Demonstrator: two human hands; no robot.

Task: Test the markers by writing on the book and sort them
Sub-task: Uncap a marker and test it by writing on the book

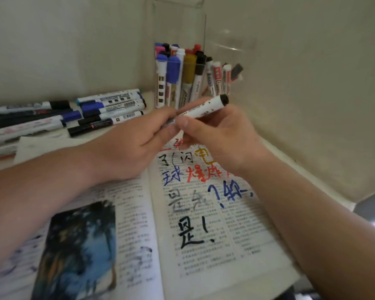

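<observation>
The left hand (130,144) and right hand (221,135) both grip one white marker (206,108), black end up, just above the far edge of the open book (204,234). Beyond the book stands a clear holder (180,79) full of markers, and loose markers (74,115) lie beyond its left page.

The book (236,234) page bears handwritten 闪, 电, 球, 是 and a blue question mark.

Arms, one pair: left hand (130,139) and right hand (223,137) bare, fingers (162,133) bare likewise. Both forearms bare along all their visible length, wrists included; one lies left of the book's (204,267) spine, the other right of it.
</observation>
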